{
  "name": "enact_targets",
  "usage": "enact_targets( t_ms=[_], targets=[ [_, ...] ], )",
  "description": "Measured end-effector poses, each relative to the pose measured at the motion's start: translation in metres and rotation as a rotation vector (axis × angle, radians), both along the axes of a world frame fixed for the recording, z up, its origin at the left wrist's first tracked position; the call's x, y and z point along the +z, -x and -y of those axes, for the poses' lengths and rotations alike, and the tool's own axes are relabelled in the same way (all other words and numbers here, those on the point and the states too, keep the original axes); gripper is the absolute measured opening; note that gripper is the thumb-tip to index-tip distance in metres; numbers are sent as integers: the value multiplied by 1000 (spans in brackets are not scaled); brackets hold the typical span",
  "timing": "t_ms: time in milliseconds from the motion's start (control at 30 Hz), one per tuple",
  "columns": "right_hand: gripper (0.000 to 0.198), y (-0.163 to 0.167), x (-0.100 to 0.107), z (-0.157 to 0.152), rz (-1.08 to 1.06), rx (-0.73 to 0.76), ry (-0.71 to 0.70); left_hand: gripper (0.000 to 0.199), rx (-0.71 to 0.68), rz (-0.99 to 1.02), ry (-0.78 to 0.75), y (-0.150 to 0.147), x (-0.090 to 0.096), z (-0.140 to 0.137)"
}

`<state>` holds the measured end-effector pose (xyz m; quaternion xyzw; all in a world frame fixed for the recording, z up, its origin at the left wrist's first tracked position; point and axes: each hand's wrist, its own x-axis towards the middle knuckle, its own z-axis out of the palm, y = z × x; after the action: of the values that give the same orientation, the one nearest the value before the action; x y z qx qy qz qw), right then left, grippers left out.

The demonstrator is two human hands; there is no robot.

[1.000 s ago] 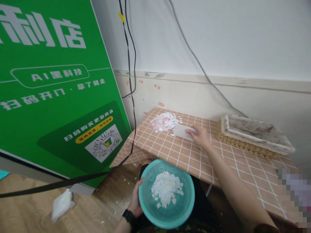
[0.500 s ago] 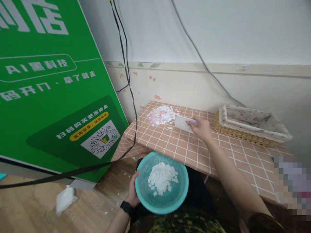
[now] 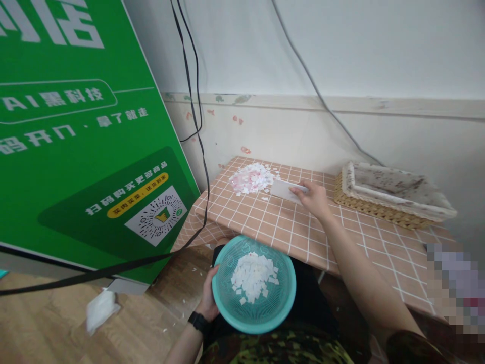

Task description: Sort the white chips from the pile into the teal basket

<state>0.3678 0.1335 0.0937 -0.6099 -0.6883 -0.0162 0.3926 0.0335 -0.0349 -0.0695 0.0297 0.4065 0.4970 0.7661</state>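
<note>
My left hand (image 3: pixel 209 294) is closed on the left rim of a turquoise plastic basket (image 3: pixel 282 308), which rests at my lap below the table edge. Small white paper scraps (image 3: pixel 253 275) lie heaped inside it. Over the table, my right hand (image 3: pixel 312 197) pinches a flat white card (image 3: pixel 284 190), thumb on top. The card's left edge is beside a pile of white and pinkish paper scraps (image 3: pixel 252 178) on the checked cloth. The fingers under the card are hidden.
The table (image 3: pixel 257 215) wears a brown-and-white checked cloth. A lined wicker basket (image 3: pixel 390 202) stands at its right, by the wall. A black strap (image 3: pixel 205 167) hangs at the left before a green cabinet (image 3: pixel 125 116). A white plastic packet (image 3: pixel 101 309) lies on the floor.
The card and my right hand have shifted very slightly left. My left hand keeps its hold on the turquoise basket, and the piles look the same.
</note>
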Motion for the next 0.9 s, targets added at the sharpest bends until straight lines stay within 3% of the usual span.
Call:
enact_targets(
  t_ms=[200, 467, 733, 900],
  targets=[
    [30, 7, 1, 2, 24, 97, 57, 21, 11, -9, 2, 0, 2, -1],
    [25, -9, 25, 15, 52, 287, 176, 21, 4, 37, 11, 0, 2, 0],
    [30, -2, 22, 14, 36, 140, 81, 22, -2, 23, 30, -1, 4, -1],
    [19, 10, 14, 9, 149, 235, 81, 19, 14, 4, 17, -2, 6, -2]
  ],
)
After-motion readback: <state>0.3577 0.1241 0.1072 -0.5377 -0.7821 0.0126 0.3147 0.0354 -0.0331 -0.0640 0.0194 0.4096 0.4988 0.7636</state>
